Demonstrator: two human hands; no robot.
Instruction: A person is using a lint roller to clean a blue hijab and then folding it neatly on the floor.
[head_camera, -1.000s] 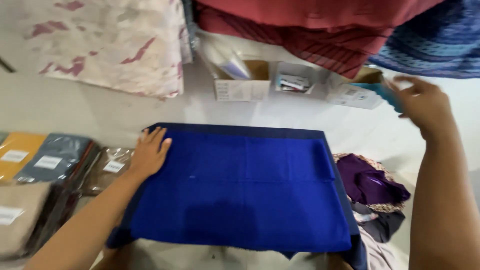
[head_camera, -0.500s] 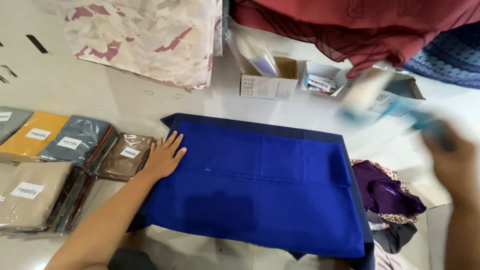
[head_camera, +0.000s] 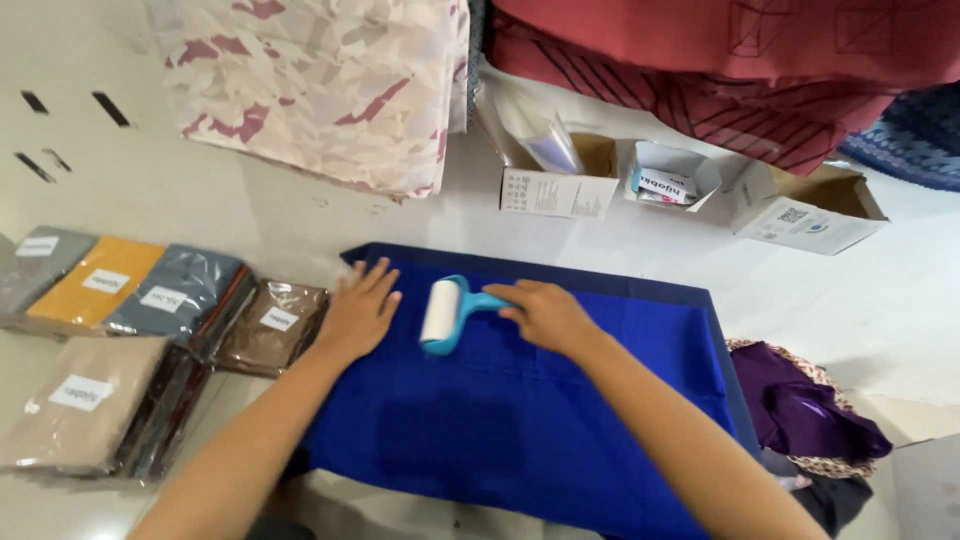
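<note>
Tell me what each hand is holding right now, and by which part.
Right hand grips the lint roller by its blue handle. Left hand holds nothing, lying flat on the blue cloth.

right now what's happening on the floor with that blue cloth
A person is running a lint roller with a blue handle over a folded blue cloth spread on the white floor. The right hand grips the roller's handle, while the left hand lies flat on the cloth's left edge. Packaged fabrics lie in rows to the left, and open cardboard boxes sit beyond the cloth.
</note>
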